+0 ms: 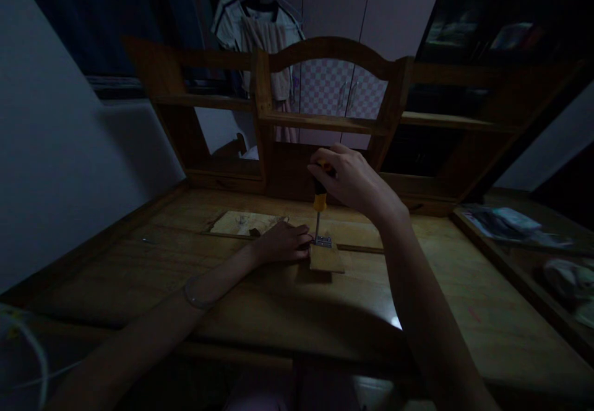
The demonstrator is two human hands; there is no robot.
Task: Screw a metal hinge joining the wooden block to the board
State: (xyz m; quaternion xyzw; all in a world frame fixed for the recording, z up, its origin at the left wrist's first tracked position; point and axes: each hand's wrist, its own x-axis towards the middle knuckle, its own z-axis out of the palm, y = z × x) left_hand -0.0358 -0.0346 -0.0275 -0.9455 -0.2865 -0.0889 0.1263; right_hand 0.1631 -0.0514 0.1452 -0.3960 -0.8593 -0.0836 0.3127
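Yellow and black, the screwdriver (320, 202) stands nearly upright over the small metal fitting (324, 242), its thin grey shaft running down to that fitting's left end; I cannot tell whether the tip is seated. My right grip (344, 174) is wrapped around the handle's upper part, leaving its yellow collar bare. Just left of the fitting, my left grip (284, 242) lies half curled, and I cannot tell what it pinches. Silvery and glinting, the fitting sits at the far edge of a flat wooden piece (327, 260) above the bench (273, 306).
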